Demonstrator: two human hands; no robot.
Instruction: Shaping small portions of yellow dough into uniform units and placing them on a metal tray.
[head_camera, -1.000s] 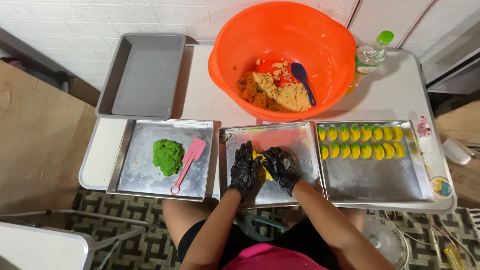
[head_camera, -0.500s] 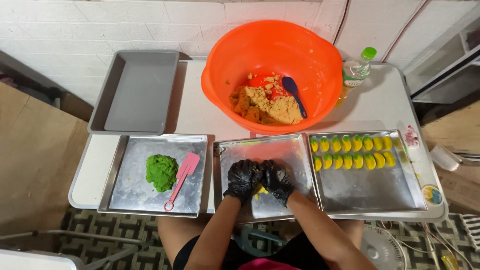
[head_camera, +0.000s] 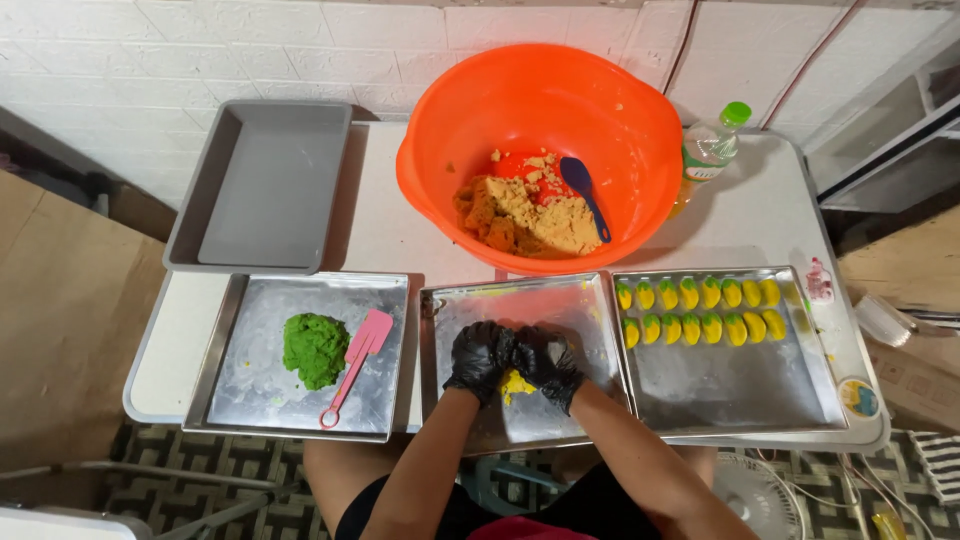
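Together, the gloved left hand (head_camera: 480, 358) and right hand (head_camera: 549, 362) press around a yellow dough lump (head_camera: 516, 384) over the middle tray (head_camera: 520, 300). Left of them, a tray (head_camera: 250, 400) holds green dough (head_camera: 314, 349) and a pink spatula (head_camera: 354, 363); right, a tray (head_camera: 740, 390) holds rows of yellow pieces (head_camera: 700, 310). Beyond, an orange bowl (head_camera: 540, 110) holds crumbly filling (head_camera: 525, 215).

Three trays side by side along the table's (head_camera: 385, 225) near edge: left tray (head_camera: 250, 390) with a dough lump (head_camera: 315, 348) and spatula (head_camera: 352, 362) on it, middle tray (head_camera: 560, 300) under both hands, right tray (head_camera: 745, 385) carrying two rows of shaped pieces (head_camera: 700, 310). Behind, an empty pan (head_camera: 262, 188) at left, a bowl (head_camera: 540, 110) centre, a bottle (head_camera: 712, 146) to its right.
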